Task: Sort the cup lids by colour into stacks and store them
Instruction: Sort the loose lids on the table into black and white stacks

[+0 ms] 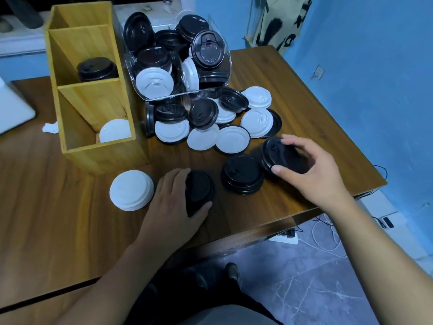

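The wooden bench [58, 219] carries everything. At its back left stands a tall wooden box [100, 158] with open compartments: the middle one holds black lids [97, 69], and the front one holds white lids [114, 131]. Just right of the box a clear bin [164, 96] lies tipped toward the person, with black and white lids jumbled inside. A mixed pile [210, 123] of both colours spreads from its mouth across the bench. Nearer the person, a white stack [131, 190] sits in front of the box, and a black stack [242, 173] sits to the right, well apart from it. Between the two stacks the left hand [173, 200] lies low on the bench, fingers and thumb curled round a black lid [201, 188], gripping its rim from the left. The right hand [309, 165] is spread wide over a second black lid [278, 153], thumb on the near rim and fingertips on the far rim, clamping it. That lid is tilted, just right of the black stack; whether the two touch is unclear.
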A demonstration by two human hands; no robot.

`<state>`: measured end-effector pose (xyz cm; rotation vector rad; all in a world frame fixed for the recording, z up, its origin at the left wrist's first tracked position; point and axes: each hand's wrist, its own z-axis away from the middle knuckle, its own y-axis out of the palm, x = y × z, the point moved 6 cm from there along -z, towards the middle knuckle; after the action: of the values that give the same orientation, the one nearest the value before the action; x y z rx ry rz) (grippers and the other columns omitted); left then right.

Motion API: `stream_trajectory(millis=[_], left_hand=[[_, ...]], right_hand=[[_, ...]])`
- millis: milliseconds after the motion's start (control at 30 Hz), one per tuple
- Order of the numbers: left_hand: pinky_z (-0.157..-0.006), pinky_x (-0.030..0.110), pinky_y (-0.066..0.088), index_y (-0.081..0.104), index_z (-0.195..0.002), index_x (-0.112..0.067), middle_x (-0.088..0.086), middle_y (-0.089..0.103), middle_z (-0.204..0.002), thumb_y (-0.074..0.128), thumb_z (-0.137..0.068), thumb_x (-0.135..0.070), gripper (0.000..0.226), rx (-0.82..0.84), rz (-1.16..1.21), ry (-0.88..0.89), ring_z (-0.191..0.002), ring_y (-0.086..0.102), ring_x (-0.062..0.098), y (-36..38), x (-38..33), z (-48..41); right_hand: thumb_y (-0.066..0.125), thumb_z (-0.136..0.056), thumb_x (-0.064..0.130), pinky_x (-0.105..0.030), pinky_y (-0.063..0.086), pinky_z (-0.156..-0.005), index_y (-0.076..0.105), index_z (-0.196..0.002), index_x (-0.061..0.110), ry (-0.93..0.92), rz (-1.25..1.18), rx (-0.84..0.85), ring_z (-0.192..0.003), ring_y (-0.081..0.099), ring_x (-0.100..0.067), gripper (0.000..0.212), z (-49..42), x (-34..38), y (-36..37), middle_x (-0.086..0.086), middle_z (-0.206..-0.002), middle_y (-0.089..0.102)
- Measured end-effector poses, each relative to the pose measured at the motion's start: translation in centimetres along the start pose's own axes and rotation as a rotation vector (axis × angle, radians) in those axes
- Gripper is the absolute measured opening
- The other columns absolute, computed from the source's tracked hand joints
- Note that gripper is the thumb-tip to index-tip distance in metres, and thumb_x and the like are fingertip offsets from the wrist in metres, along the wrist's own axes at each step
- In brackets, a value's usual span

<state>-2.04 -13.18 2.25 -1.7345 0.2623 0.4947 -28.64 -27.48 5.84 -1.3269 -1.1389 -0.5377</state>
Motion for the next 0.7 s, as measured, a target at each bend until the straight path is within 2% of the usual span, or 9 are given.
stream_trajectory(millis=[133, 333, 433, 533, 633, 700], left_hand=[[-0.109, 0.031, 0.038, 0.044, -0.142, -0.012, 0.005, 0.046, -0.140, 0.074, -0.084, -0.050, 0.076, 0.002, 0.005, 0.011, -0.129, 0.045, 0.021, -0.1, 0.0, 0.0], [-0.108, 0.029, 0.038, 0.044, -0.142, -0.012, 0.004, 0.046, -0.140, 0.073, -0.084, -0.051, 0.075, -0.005, 0.009, 0.026, -0.128, 0.045, 0.020, -0.1, 0.0, 0.0], [-0.109, 0.025, 0.033, 0.042, -0.143, -0.014, 0.002, 0.044, -0.142, 0.072, -0.085, -0.052, 0.076, 0.009, 0.013, 0.018, -0.130, 0.044, 0.018, 0.0, 0.1, 0.0], [-0.110, 0.024, 0.030, 0.041, -0.145, -0.016, 0.000, 0.042, -0.145, 0.070, -0.085, -0.054, 0.076, 0.018, 0.012, 0.038, -0.133, 0.042, 0.017, 0.1, 0.1, 0.0], [-0.116, 0.030, 0.032, 0.043, -0.145, -0.015, 0.001, 0.040, -0.150, 0.071, -0.084, -0.053, 0.077, 0.016, -0.041, 0.106, -0.139, 0.039, 0.021, -0.1, -0.6, -0.2], [-0.118, 0.038, 0.034, 0.047, -0.145, -0.012, 0.004, 0.043, -0.150, 0.072, -0.084, -0.053, 0.077, -0.004, -0.087, 0.169, -0.141, 0.038, 0.024, -0.1, -1.9, -0.4]], right_hand=[[0.087, -0.076, 0.021, -0.037, 0.038, -0.118, 0.064, -0.129, 0.033, -0.172, 0.151, 0.284, -0.138, 0.046, -0.001, 0.059, -1.3, 3.3, 3.4, 0.014, -0.144, 0.055], [0.080, -0.074, 0.021, -0.035, 0.033, -0.120, 0.063, -0.130, 0.034, -0.259, 0.363, 0.556, -0.141, 0.039, 0.000, 0.060, -2.2, 3.6, 6.3, 0.013, -0.150, 0.049], [0.080, -0.076, 0.021, -0.034, 0.032, -0.120, 0.062, -0.132, 0.034, -0.274, 0.369, 0.564, -0.141, 0.037, 0.001, 0.060, -2.0, 3.5, 6.2, 0.015, -0.150, 0.048], [0.080, -0.076, 0.018, -0.035, 0.036, -0.119, 0.063, -0.133, 0.030, -0.275, 0.291, 0.506, -0.139, 0.043, 0.000, 0.061, -1.5, 3.5, 5.2, 0.015, -0.147, 0.052], [0.079, -0.079, 0.002, -0.035, 0.042, -0.114, 0.062, -0.132, 0.022, -0.200, 0.017, 0.400, -0.135, 0.052, -0.009, 0.059, -0.9, 2.9, 3.0, 0.011, -0.142, 0.059], [0.077, -0.080, -0.008, -0.034, 0.043, -0.113, 0.062, -0.131, 0.018, -0.171, -0.078, 0.326, -0.133, 0.055, -0.012, 0.059, -0.7, 2.0, 1.3, 0.009, -0.139, 0.062]])
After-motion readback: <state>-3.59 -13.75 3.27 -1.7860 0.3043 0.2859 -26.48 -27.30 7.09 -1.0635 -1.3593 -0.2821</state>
